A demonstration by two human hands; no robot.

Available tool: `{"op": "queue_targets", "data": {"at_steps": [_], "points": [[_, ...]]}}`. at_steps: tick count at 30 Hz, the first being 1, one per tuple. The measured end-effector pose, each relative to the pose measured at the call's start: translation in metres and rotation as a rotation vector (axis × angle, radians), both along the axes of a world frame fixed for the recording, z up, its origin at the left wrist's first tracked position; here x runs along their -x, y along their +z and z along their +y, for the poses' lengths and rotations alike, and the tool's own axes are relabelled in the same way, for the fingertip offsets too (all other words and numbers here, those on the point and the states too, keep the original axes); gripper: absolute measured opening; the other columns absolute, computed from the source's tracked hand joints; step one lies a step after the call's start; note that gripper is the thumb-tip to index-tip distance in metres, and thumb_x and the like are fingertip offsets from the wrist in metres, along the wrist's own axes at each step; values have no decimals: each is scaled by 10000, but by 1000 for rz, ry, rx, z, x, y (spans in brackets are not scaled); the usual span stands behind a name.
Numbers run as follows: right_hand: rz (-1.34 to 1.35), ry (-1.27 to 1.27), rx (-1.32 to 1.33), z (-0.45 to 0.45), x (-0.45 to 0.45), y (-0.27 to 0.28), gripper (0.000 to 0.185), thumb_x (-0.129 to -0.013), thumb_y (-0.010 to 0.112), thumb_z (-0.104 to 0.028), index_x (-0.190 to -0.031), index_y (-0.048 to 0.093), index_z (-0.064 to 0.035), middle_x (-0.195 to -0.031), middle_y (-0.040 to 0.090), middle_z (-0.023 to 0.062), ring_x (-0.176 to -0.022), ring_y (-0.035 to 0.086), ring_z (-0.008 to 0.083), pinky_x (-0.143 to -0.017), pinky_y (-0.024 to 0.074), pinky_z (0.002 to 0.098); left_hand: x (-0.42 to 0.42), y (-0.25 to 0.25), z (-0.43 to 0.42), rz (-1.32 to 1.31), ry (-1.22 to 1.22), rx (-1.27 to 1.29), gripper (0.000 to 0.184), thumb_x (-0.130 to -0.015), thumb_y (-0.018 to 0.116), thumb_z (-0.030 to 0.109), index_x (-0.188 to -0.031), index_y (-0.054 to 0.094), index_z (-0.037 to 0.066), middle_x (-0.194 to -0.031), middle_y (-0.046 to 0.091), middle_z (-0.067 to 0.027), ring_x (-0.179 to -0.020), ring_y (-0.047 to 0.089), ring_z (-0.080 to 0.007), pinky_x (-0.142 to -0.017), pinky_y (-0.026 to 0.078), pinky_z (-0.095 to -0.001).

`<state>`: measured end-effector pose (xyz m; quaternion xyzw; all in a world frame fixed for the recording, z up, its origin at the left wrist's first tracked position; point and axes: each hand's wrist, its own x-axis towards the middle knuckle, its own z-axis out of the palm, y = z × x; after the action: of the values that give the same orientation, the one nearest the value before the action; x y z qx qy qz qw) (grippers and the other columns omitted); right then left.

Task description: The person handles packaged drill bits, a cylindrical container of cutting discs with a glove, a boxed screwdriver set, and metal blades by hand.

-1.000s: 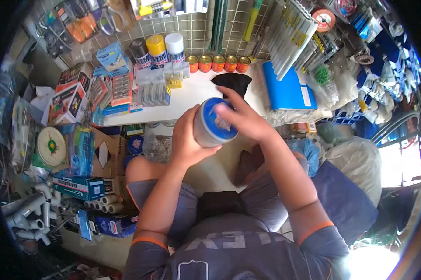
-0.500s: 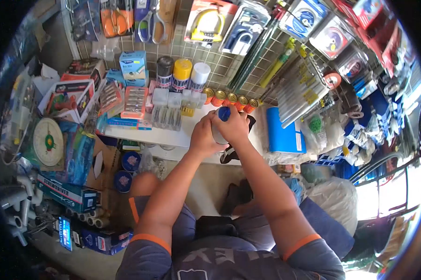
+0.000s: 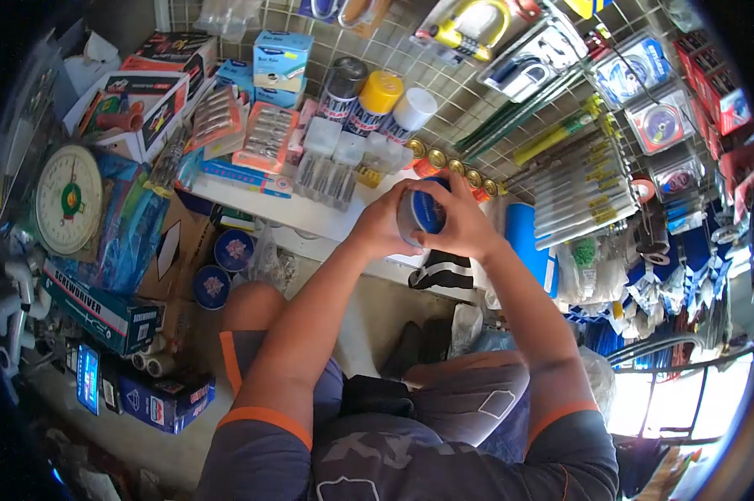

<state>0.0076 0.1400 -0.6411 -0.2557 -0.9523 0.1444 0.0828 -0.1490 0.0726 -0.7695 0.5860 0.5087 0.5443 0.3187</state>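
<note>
A round container [image 3: 408, 219] with a blue lid [image 3: 429, 207] is held tilted between my two hands above the front edge of the white shelf. My left hand [image 3: 383, 221] wraps round its side. My right hand [image 3: 462, 219] grips it at the lid end, fingers curled over the rim and thumb on the near side. Just below my hands lies a black cloth with white stripes [image 3: 444, 271]. Small orange cans [image 3: 431, 163] stand in a row behind the container.
Spray cans [image 3: 376, 102], drill bit packs [image 3: 268, 136] and blue boxes [image 3: 281, 69] stand on the shelf. A blue folder [image 3: 519, 242] lies right. Two blue-lidded containers [image 3: 233, 250] sit low left, near a dial scale [image 3: 68, 199]. Packaged goods hang from the wire grid [image 3: 306, 21].
The view has turned, so the shelf goods appear shifted. My right hand, earlier over the lid with fingers apart, now grips the lid end; the container is tilted differently.
</note>
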Motion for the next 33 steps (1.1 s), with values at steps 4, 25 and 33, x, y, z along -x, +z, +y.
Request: {"op": "queue_targets", "data": {"at_steps": [4,25,33], "points": [[72,-54,68,20,6,5,569,-799,766,-513,-1200,650,-127,-1154,595,251,-1124,586,422,-979,466,488,-3,-12,8,-53,-48,-138,1217,-477,980,239,-1494,334,68,-1472,458,-210,-1324,496,-383,-1114,413,-458],[177,-269,-324,-7,10,-42,739,-680,813,-450,-1335,631,-160,-1300,525,309,-1157,522,480,-1002,447,542,-23,4,11,37,209,-131,1048,-535,916,388,-1406,453,34,-1311,595,-184,-1164,627,-351,-992,516,-426],[78,-127,-206,4,-2,-24,862,-706,828,-473,-1436,537,-120,-1305,531,266,-1227,503,444,-1067,407,493,-29,-2,15,12,236,-164,1113,-528,940,352,-1442,401,15,-1370,558,-213,-1239,576,-378,-1046,476,-444]]}}
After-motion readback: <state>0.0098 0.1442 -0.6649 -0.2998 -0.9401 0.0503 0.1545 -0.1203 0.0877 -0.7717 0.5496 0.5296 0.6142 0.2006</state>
